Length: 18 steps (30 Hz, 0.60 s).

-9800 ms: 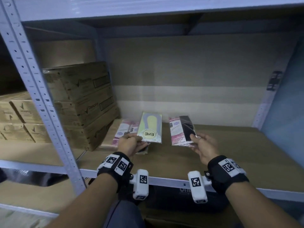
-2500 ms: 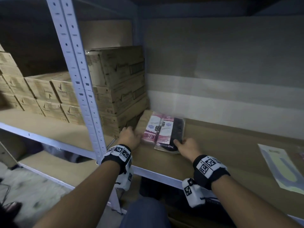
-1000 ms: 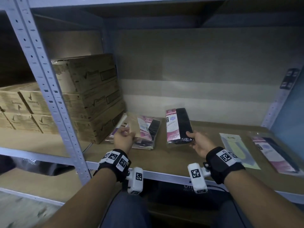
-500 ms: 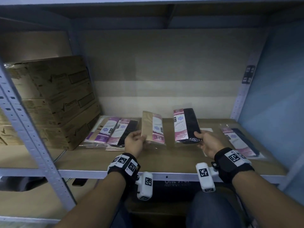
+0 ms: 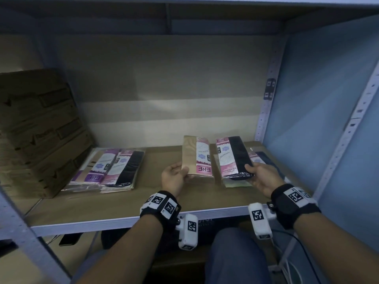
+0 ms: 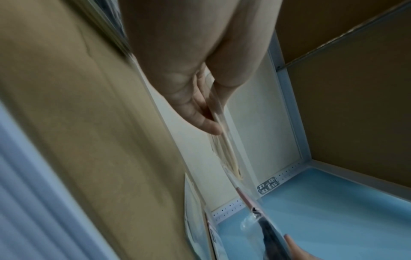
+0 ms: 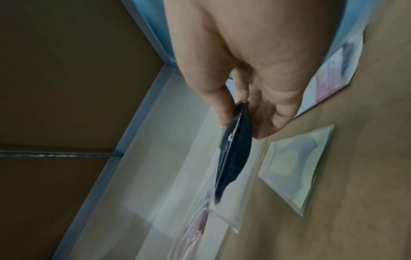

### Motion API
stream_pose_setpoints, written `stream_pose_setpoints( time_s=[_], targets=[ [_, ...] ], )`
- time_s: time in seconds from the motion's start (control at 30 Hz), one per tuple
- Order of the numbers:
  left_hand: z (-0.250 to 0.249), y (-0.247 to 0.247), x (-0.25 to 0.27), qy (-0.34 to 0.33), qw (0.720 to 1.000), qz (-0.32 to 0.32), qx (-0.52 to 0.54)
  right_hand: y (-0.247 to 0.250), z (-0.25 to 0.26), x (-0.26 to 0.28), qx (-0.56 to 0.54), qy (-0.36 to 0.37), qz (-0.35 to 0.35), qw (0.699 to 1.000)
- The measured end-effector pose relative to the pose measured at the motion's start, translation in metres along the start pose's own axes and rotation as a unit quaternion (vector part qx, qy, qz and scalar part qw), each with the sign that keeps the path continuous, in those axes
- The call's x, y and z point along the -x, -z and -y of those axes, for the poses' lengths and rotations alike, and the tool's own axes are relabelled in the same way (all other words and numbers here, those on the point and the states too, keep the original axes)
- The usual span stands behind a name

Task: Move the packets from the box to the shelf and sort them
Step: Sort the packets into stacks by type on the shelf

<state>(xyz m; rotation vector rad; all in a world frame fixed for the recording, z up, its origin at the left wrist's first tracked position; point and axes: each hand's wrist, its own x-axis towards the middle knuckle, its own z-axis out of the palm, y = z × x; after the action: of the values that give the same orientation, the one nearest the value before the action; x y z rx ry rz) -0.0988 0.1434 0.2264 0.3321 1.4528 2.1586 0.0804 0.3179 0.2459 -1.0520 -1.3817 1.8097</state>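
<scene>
Both grips: packets [image 5: 231, 158] lengthwise toward back

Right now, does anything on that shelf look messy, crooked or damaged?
Nothing looks damaged or spilled. The left hand holds a beige packet with a pink label, the right hand a black one. The stacked packets on the brown shelf board overlap slightly askew.

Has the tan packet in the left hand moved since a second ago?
Yes. The tan packet was over the left pile by the cartons; now it is held right of it, beside the black packet.
</scene>
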Motion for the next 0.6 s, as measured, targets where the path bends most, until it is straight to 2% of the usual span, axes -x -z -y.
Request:
stream_pose_setpoints(
  time_s=[0.33,0.6],
  targets=[
    [0.023,-0.043,0.011,0.021,0.999,0.030,0.017,0.037,0.000,-0.010,0.009,0.014,-0.031,0.999],
    [0.044,-0.062,0.005,0.034,0.999,0.040,0.012,0.065,0.001,-0.034,0.075,0.040,-0.129,0.988]
  ],
)
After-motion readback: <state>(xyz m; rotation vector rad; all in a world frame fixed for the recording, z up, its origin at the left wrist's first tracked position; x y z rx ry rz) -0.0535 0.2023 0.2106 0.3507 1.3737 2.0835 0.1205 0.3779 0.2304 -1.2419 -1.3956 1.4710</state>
